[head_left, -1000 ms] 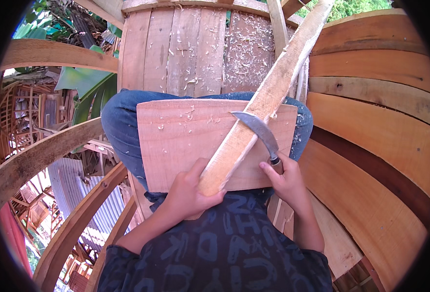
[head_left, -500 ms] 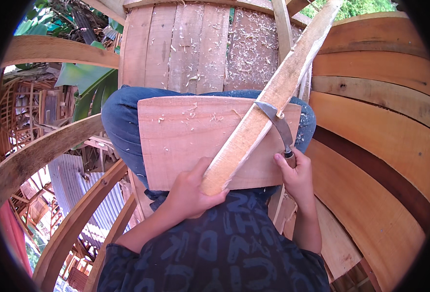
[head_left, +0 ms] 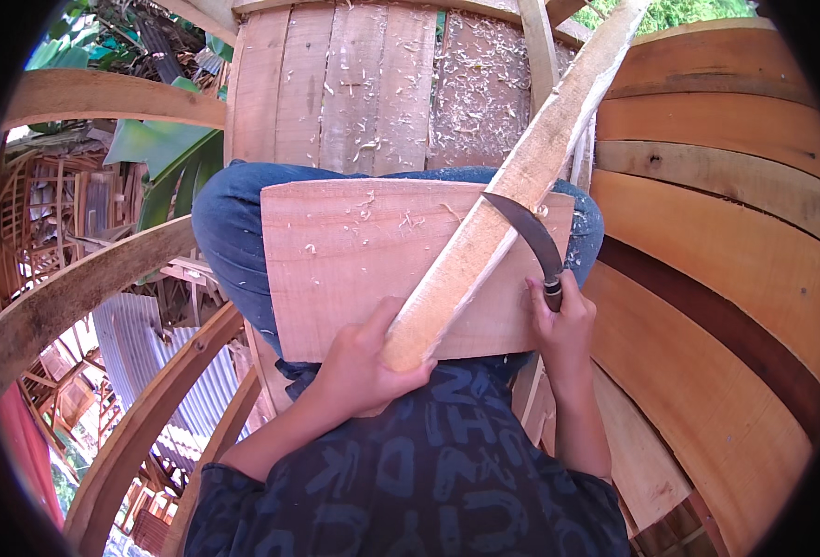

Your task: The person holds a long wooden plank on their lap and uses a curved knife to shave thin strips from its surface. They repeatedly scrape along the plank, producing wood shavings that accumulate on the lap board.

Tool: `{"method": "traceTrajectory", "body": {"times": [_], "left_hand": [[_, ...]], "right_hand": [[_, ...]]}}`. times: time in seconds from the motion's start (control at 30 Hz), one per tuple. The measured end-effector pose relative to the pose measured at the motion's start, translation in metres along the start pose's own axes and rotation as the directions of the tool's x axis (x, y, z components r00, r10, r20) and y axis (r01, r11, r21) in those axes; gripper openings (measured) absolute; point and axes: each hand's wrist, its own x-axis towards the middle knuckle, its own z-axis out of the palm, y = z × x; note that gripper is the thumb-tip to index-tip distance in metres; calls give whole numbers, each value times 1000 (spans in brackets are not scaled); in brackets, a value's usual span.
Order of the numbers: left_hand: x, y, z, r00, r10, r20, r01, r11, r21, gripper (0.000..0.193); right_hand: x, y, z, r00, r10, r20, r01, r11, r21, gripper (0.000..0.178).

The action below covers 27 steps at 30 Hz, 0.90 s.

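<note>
A long pale wooden slat (head_left: 512, 190) is laid diagonally across a flat wooden board (head_left: 354, 265), running from about 7 o'clock near the body up toward 1 o'clock, where it passes out of the picture. The board is rested on the person's lap, over blue jeans (head_left: 229, 232), and loose wood shavings (head_left: 382, 218) are scattered on its upper part.

The near end of the slat is held by the left hand (head_left: 364, 367), whose grip is closed around it, with the thumb on top and the fingers wrapped beneath. At 3 o'clock from that hand, the right hand (head_left: 559, 320) is seen with its grip clenched tight on the handle of a curved knife (head_left: 526, 232). The dark blade is swept up toward 11 o'clock and its edge is laid against the right side of the slat, roughly at the slat's middle, above the board's right end.

Beyond the knees, at 12 o'clock, a plank floor (head_left: 373, 84) littered with shavings is seen. Curved wooden planking (head_left: 726, 260) is stacked at 3 o'clock, and bent wooden ribs (head_left: 76, 288) are arched at 9 o'clock.
</note>
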Motion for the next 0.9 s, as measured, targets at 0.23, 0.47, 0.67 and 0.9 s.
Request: {"method": "traceTrajectory", "body": {"times": [0.23, 0.47, 0.67, 0.9], "left_hand": [[0, -4, 2, 1000, -3, 10, 2, 1000, 15, 58], [1, 6, -3, 995, -84, 45, 85, 996, -18, 58], [1, 6, -3, 992, -117, 55, 116, 993, 21, 56], [0, 0, -1, 997, -63, 50, 64, 998, -13, 57]], "right_hand": [[-1, -23, -26, 762, 86, 642, -259, 949, 180, 29], [21, -3, -30, 870, 224, 439, -392, 853, 343, 17], [4, 2, -11, 971, 151, 186, -196, 947, 254, 18], [-2, -6, -6, 987, 132, 94, -144, 981, 132, 20]]}}
